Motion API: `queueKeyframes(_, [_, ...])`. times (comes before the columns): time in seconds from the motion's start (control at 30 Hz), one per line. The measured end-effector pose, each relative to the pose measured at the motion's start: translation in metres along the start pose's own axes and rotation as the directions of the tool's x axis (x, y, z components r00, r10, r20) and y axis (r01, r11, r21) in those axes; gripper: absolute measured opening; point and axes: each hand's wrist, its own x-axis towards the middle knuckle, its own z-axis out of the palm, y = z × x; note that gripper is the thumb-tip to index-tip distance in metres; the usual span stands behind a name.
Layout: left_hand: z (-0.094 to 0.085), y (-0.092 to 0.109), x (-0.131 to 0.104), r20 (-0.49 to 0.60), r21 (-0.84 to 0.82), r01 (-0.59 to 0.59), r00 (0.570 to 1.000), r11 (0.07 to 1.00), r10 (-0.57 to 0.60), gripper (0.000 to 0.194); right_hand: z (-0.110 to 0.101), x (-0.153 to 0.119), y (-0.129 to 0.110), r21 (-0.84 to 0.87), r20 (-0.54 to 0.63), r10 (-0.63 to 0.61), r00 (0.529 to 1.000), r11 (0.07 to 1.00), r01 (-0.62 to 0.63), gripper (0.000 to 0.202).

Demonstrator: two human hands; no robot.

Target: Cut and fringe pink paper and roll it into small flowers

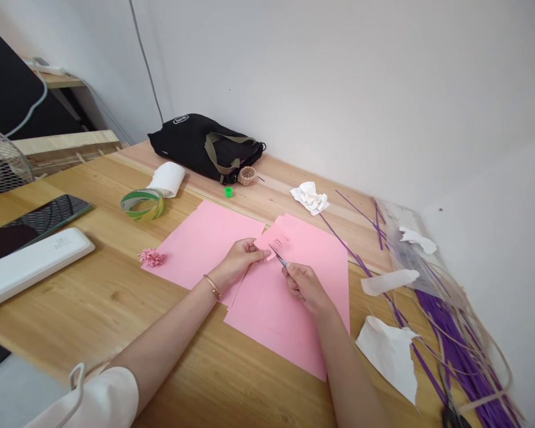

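The left hand (pixel 241 260) pinches a small pink paper piece (pixel 267 239) above pink sheets (pixel 289 330) on the surface (pixel 116 297); the right hand (pixel 307 286) grips small scissors (pixel 279 257), blades against that piece. A frilly pink pompom (pixel 152 257) lies left, purple strips (pixel 455 345) right, and a black bag (pixel 194 142) at the far side.

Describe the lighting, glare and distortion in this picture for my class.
Head view: soft, fairly even light, faint shadows on the pink paper; head view: the smartphone screen reflects a grid pattern; head view: wide-angle stretch seems likely, the tabletop slanting.
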Motion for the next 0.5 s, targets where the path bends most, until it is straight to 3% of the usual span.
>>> queueKeyframes(0.5, [-0.0041,0.0006,0.0018,0.062,-0.017,-0.011,0.998,1.0,0.012,0.036,-0.0009,0.0016,0.0028,0.008,-0.004,-0.007,1.0,1.0,0.007,0.049])
